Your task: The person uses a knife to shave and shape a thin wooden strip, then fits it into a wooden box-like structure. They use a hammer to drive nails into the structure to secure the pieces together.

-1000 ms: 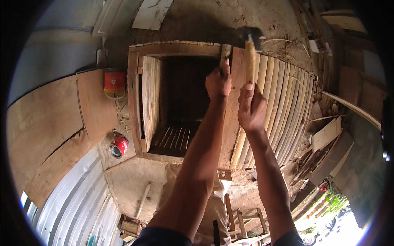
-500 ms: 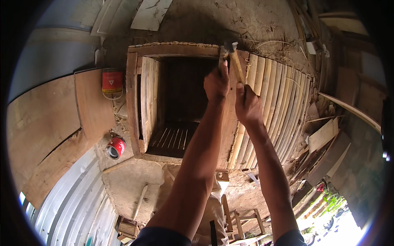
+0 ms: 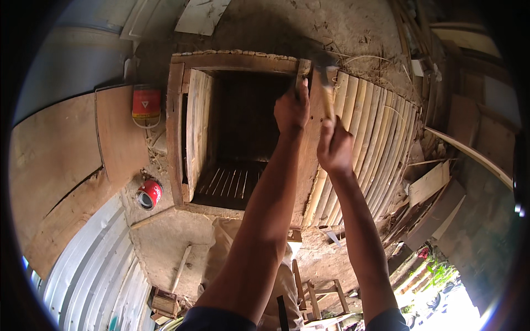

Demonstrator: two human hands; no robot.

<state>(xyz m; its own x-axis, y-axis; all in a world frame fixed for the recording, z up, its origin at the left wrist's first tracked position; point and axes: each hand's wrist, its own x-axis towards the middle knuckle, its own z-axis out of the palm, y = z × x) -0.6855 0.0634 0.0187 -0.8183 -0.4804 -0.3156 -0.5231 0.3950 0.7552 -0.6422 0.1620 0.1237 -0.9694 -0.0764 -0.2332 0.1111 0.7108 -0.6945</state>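
My right hand is wrapped round the pale handle of a hammer, whose dark head is smeared by motion. The head hangs just right of a short wooden strip, apart from it. My left hand grips that strip, thumb pointing up along it, at the far right corner of the opening in a wooden box frame. A wide brown board runs between the opening and a panel of bamboo slats. Whether a nail stands at the strip cannot be made out.
Left of the box are a red can with a wire handle, a smaller red can lying tipped and plywood sheets. Corrugated metal stands at the lower left. Scrap wood is heaped at the right; a small wooden frame sits below.
The hammer head has swung up and right, away from the top of the strip. My left hand keeps its hold in nearly the same place. The whole view has shifted slightly.
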